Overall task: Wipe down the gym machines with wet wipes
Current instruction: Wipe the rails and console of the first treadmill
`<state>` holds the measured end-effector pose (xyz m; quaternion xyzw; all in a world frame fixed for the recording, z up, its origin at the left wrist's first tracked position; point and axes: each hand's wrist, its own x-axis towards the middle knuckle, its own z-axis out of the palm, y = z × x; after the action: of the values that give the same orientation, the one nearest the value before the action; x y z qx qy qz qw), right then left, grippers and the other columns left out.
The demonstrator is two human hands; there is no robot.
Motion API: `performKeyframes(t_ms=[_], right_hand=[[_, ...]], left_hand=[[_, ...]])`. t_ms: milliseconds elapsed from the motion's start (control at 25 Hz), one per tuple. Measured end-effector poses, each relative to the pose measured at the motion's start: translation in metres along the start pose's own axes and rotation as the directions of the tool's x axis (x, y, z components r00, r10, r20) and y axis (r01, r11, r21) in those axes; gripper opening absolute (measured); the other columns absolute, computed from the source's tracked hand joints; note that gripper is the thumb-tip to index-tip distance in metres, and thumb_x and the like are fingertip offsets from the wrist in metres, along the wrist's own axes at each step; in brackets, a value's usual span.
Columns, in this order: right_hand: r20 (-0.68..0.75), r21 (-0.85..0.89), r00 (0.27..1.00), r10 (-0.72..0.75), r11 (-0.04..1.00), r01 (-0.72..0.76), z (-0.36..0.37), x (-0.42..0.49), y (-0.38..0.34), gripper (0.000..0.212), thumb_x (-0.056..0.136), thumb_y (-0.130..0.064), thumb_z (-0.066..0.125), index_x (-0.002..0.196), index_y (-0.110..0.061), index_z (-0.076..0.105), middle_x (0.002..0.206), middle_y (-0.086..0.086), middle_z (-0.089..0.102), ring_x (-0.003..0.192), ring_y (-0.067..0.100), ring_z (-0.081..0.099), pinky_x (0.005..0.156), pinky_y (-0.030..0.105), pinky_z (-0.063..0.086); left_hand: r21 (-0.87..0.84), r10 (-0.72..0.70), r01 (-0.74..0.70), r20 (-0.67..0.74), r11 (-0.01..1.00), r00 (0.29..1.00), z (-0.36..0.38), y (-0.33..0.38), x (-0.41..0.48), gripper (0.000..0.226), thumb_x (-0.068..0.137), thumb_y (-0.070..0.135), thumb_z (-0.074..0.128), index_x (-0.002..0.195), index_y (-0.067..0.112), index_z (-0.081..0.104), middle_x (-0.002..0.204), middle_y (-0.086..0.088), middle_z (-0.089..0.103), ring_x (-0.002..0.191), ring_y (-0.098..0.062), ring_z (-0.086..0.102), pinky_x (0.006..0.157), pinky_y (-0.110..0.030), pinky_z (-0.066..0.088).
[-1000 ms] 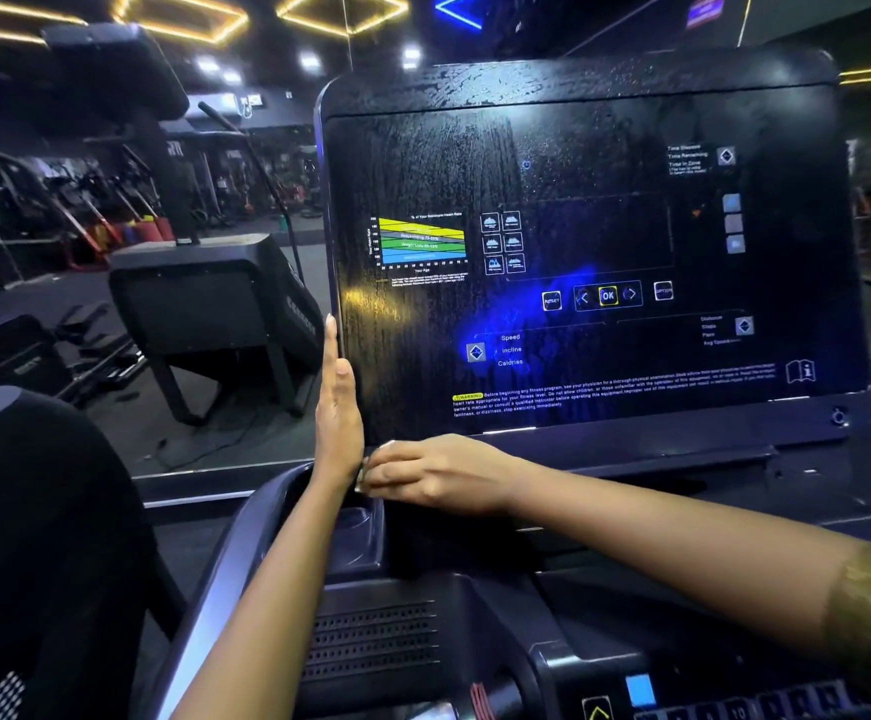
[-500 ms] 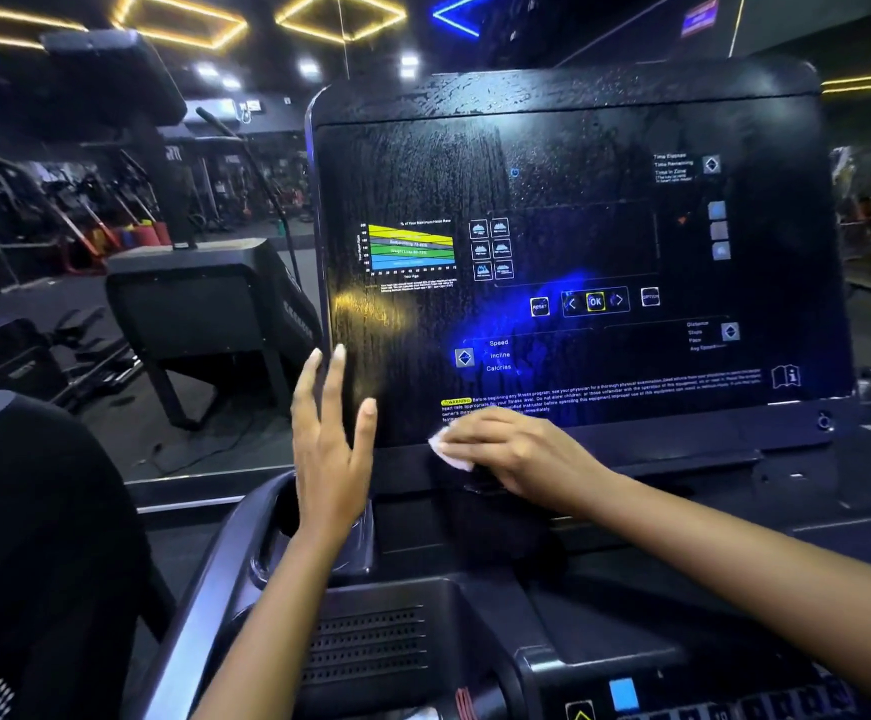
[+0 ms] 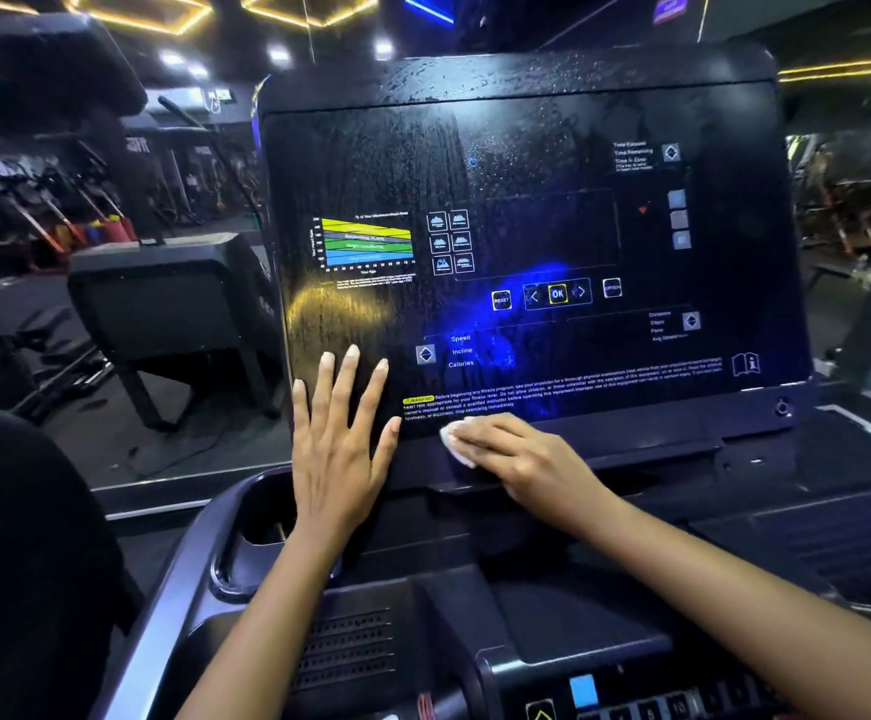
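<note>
The treadmill's console panel (image 3: 526, 200) fills the view, its dark face beaded and streaked with moisture from the top edge down to the warning text, which suggests the screen itself has largely been covered already. The left hand (image 3: 339, 449), which a second ago stood edge-on against the panel's left side as a brace, has turned and now lies flat on the lower left corner of the face, fingers (image 3: 351, 376) spread wide and straight and holding nothing, so it steadies the panel from the front instead of from the side. The right hand (image 3: 516, 454) has slid rightwards from that corner, where it was touching the left hand, and now sits apart from it on the panel's bottom lip, just beneath the warning text; its fingers lie nearly straight, pressing down rather than gripping, with the thumb out of sight. Under those fingers is the wet wipe (image 3: 455, 444), a small white wad poking out past the fingertips and touching the lip. The stroke seems to be working along the bottom edge, with most of that lip to the right not yet reached
</note>
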<state>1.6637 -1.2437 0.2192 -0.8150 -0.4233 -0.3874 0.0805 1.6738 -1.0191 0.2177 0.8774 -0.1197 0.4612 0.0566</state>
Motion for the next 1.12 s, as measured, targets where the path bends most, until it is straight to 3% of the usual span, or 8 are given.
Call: performKeyframes(t_ms=[160,320,440,520,600,720,920,1120], right_hand=[[-0.028,-0.042,0.991,0.133,0.99,-0.134,-0.023,-0.038,0.028,0.05,0.079,0.005,0.036,0.116,-0.01,0.066,0.119,-0.002,0.064,0.106,0.016,0.057,0.08,0.029,0.054],[-0.121,-0.001,0.953,0.277,0.96,-0.279,-0.035,-0.046,0.029,0.041,0.081,0.005,0.046,0.111,-0.011,0.068,0.114,-0.002,0.066,0.103,0.014,0.056,0.078,0.03,0.053],[-0.075,0.149,0.988,0.137,0.981,-0.124,-0.014,-0.014,-0.012,0.034,0.086,-0.001,0.044,0.107,-0.009,0.069,0.11,0.001,0.067,0.103,0.016,0.058,0.087,0.026,0.05],[0.063,0.198,0.998,0.01,0.98,-0.022,0.008,0.0,-0.036,0.032,0.09,-0.009,0.042,0.11,-0.012,0.067,0.111,-0.001,0.066,0.104,0.017,0.058,0.076,0.029,0.054],[0.133,0.199,0.991,-0.019,0.98,-0.008,0.017,-0.003,-0.038,0.034,0.09,-0.014,0.04,0.111,-0.015,0.067,0.111,-0.002,0.065,0.103,0.015,0.056,0.069,0.027,0.055],[0.162,0.18,0.985,0.066,0.979,-0.095,0.002,-0.016,-0.028,0.039,0.087,-0.011,0.039,0.116,-0.016,0.065,0.112,-0.005,0.065,0.102,0.012,0.06,0.077,0.021,0.052],[0.112,0.08,0.966,0.232,0.967,-0.241,-0.026,-0.052,-0.003,0.042,0.081,-0.005,0.039,0.113,-0.014,0.066,0.111,-0.004,0.066,0.094,0.015,0.063,0.074,0.026,0.054],[0.03,-0.048,0.921,0.387,0.921,-0.386,-0.05,-0.086,0.024,0.042,0.08,-0.006,0.037,0.103,-0.016,0.07,0.102,-0.006,0.068,0.09,0.011,0.063,0.072,0.024,0.053]], left_hand=[[0.094,0.023,-0.021,-0.023,0.995,0.999,0.004,-0.001,-0.002,0.055,0.096,0.042,0.032,0.145,0.018,0.036,0.153,-0.011,0.03,0.143,-0.031,0.021,0.115,-0.051,0.013],[0.115,0.02,-0.017,-0.032,0.993,0.999,0.005,0.001,-0.002,0.055,0.098,0.046,0.027,0.146,0.019,0.033,0.154,-0.011,0.028,0.143,-0.03,0.02,0.116,-0.05,0.011],[0.119,0.024,-0.02,-0.035,0.993,0.999,0.006,-0.001,-0.002,0.056,0.099,0.047,0.024,0.146,0.019,0.034,0.154,-0.011,0.028,0.143,-0.03,0.02,0.116,-0.05,0.011],[0.113,0.031,-0.027,-0.035,0.993,0.999,0.005,-0.002,-0.002,0.056,0.099,0.047,0.023,0.146,0.018,0.034,0.154,-0.011,0.028,0.143,-0.03,0.02,0.116,-0.05,0.012],[0.117,0.032,-0.027,-0.034,0.993,0.999,0.005,-0.002,-0.003,0.056,0.099,0.047,0.025,0.146,0.019,0.034,0.154,-0.011,0.028,0.143,-0.03,0.02,0.116,-0.05,0.013],[0.114,0.033,-0.028,-0.039,0.993,0.999,0.005,-0.002,-0.001,0.056,0.097,0.045,0.031,0.146,0.019,0.035,0.154,-0.011,0.029,0.143,-0.03,0.02,0.116,-0.051,0.014],[-0.036,0.083,-0.085,-0.072,0.996,0.994,-0.005,0.008,-0.006,0.051,0.096,0.037,0.037,0.143,0.018,0.04,0.152,-0.01,0.03,0.144,-0.031,0.017,0.117,-0.049,0.008],[-0.094,0.142,-0.149,-0.077,0.984,0.987,-0.003,0.034,0.01,0.052,0.096,0.038,0.036,0.143,0.018,0.037,0.152,-0.009,0.032,0.144,-0.03,0.017,0.117,-0.048,0.006]])
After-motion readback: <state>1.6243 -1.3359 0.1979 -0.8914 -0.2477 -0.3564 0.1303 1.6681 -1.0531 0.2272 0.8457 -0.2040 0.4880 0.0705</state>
